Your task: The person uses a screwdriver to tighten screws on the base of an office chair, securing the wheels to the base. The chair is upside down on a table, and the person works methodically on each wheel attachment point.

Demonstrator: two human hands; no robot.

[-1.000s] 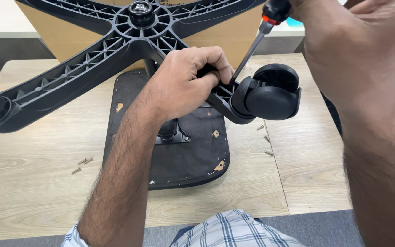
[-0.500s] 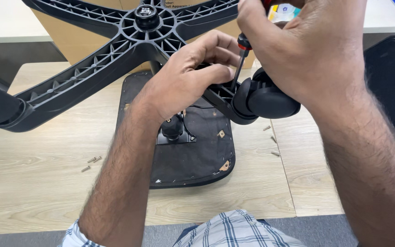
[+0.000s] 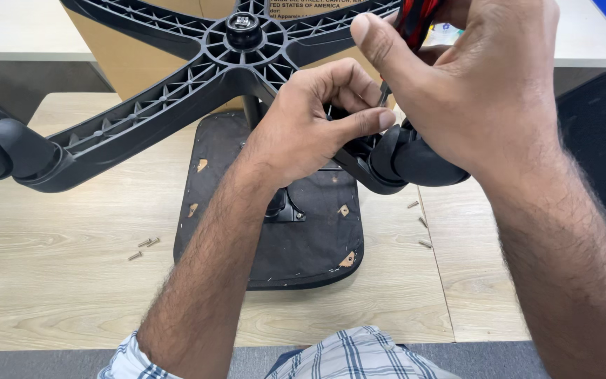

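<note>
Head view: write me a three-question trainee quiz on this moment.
1. True or false: the left hand rests flat on the table.
2. The right hand holds which tool? A hammer; B screwdriver; C pliers.
3. On which sides of the seat underside do loose screws lie?

Key: 1 false, it grips the chair base arm near the caster. 2 B. 3 both sides.

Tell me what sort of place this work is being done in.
Probably an office or workroom used for furniture assembly or repair. An upturned chair base with a caster lies on a wooden table, loose screws scattered about, a cardboard box behind. The right hand holds a screwdriver.
</note>
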